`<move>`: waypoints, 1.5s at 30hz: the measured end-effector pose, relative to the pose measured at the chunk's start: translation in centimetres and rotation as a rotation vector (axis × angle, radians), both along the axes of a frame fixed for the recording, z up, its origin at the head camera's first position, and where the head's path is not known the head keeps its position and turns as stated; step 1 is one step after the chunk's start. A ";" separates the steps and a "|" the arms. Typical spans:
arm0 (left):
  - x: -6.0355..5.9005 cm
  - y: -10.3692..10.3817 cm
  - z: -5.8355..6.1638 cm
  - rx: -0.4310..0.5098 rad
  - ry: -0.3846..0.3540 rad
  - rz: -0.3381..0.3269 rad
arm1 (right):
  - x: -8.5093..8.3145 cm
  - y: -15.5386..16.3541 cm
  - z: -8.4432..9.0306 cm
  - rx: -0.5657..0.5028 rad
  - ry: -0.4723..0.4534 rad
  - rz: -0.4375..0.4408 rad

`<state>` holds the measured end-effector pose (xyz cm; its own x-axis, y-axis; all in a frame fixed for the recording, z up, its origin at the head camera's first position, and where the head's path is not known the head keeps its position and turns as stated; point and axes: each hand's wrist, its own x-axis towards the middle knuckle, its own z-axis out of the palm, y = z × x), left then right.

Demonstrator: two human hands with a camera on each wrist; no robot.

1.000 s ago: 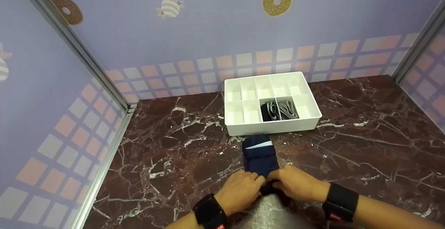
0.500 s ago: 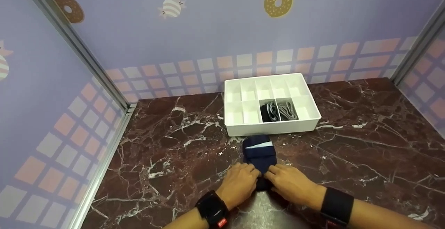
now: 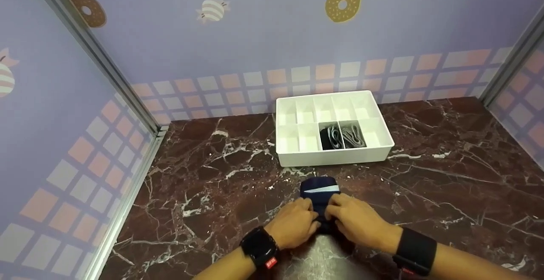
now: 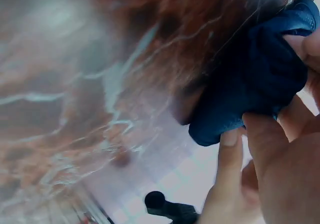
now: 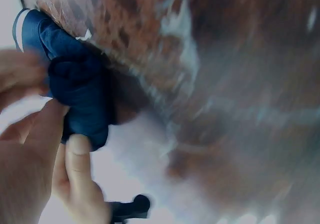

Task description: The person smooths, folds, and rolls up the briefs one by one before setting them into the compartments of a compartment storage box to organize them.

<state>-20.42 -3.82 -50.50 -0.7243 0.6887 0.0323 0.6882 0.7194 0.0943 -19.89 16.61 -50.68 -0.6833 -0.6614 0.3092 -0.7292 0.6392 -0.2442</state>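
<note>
the navy sock (image 3: pixel 319 195) lies on the desk (image 3: pixel 446 178), in front of the white organizer tray (image 3: pixel 297 159) and apart from its front wall. a pale stripe crosses the far end of the sock. the near end is bunched into a thick roll; the far end lies flat on the desk surface.

the left hand (image 3: pixel 294 228) grips the near end of the sock from the left side. in the left wrist view, the fingers (image 4: pixel 231 154) curl around the bunched fabric and the thumb presses into it. the right hand (image 3: pixel 359 222) grips the same end from the right side. in the right wrist view, its thumb (image 5: pixel 79 156) sits under the roll and its fingers close over the top. both hands are closed on the sock and meet over it, fingertips close together. each wrist carries a dark band.

the tray is divided into two rows of compartments. in the front row, two adjacent compartments right of centre hold rolled dark and grey items (image 3: pixel 342 135); their exact type cannot be determined. the other visible compartments show white floors.

the desk has a dark red marble pattern with white veins. lilac walls (image 3: pixel 212 50) enclose it on three sides, printed with doughnuts, striped sweets and a band of squares.
</note>
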 end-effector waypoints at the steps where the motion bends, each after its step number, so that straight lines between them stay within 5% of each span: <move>1: -0.2 0.0 0.0 0.013 -0.012 0.014 | 0.1 -0.1 -0.1 0.018 0.060 0.000; 4: -0.5 0.0 0.1 0.070 -0.019 0.083 | 0.2 -0.3 -0.5 0.069 0.153 0.020; 7: -0.5 0.1 0.1 0.100 0.063 0.096 | 0.0 -0.3 -0.8 0.120 0.152 0.034; 11: -0.2 0.3 0.1 0.052 0.269 0.002 | -0.8 0.0 -0.7 0.141 0.053 0.066; 14: 0.1 0.4 0.0 -0.013 0.354 -0.058 | -1.4 0.2 -0.3 0.107 -0.067 0.088; 19: -0.2 0.5 -0.1 -0.079 0.257 -0.060 | -1.3 0.4 0.1 0.038 -0.137 0.013; 25: -1.4 0.3 0.6 0.095 -0.055 0.033 | -0.8 -0.3 -0.4 0.041 0.136 -0.022; 27: -1.5 0.2 0.7 0.151 -0.098 0.068 | -1.0 -0.3 -0.5 0.073 0.161 -0.016; 30: -1.1 0.1 0.6 0.161 -0.050 0.116 | -1.5 -0.1 -0.6 0.117 0.116 0.003; 39: -0.5 0.7 -0.1 -0.017 0.379 0.100 | -4.1 1.1 0.2 -0.068 -0.306 0.051; 42: -1.1 0.8 -0.2 -0.055 0.366 0.086 | -4.4 1.2 0.4 -0.134 -0.355 -0.007; 45: -1.7 0.6 -0.1 -0.060 0.251 0.076 | -4.1 0.8 0.3 -0.136 -0.232 -0.059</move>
